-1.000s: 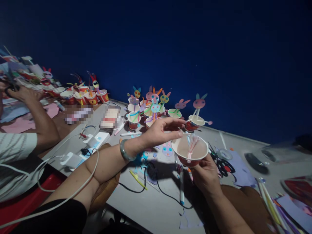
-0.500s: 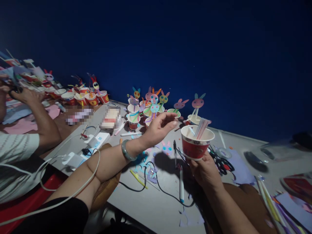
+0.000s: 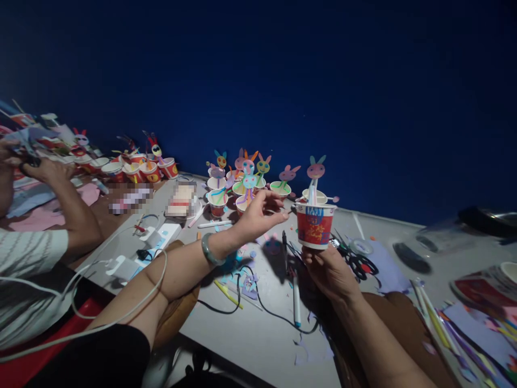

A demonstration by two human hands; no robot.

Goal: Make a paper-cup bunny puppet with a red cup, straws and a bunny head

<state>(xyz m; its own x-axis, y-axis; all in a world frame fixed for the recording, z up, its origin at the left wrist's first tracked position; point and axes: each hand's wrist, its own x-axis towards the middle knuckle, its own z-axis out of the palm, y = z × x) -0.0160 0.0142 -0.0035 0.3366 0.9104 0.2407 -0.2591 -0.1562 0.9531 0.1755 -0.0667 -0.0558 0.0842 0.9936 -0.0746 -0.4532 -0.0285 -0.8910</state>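
From below, my right hand (image 3: 329, 269) holds a red paper cup (image 3: 315, 229) with a white rim, upright above the table. Clear straws stick up out of it. To the left of the cup is my left hand (image 3: 262, 215), a bracelet on its wrist, with its fingers apart and nothing between them. Behind my left hand stand several paper cups (image 3: 218, 203) with coloured paper rabbit heads on straws. A pink rabbit head with blue-green ears (image 3: 315, 170) rises from a cup behind the one I hold.
A black pen (image 3: 285, 248), a white marker (image 3: 297, 302), scissors (image 3: 359, 264), tape (image 3: 362, 247) and paper scraps cover the table. A power strip (image 3: 163, 237) with cables lies left. A co-worker's hands (image 3: 44, 167) hold scissors farther left. Straws (image 3: 434, 318) lie at right.
The held cup has turned from tilted towards me to upright, showing its printed side, and shifted slightly left and up. My left hand stays open beside it.
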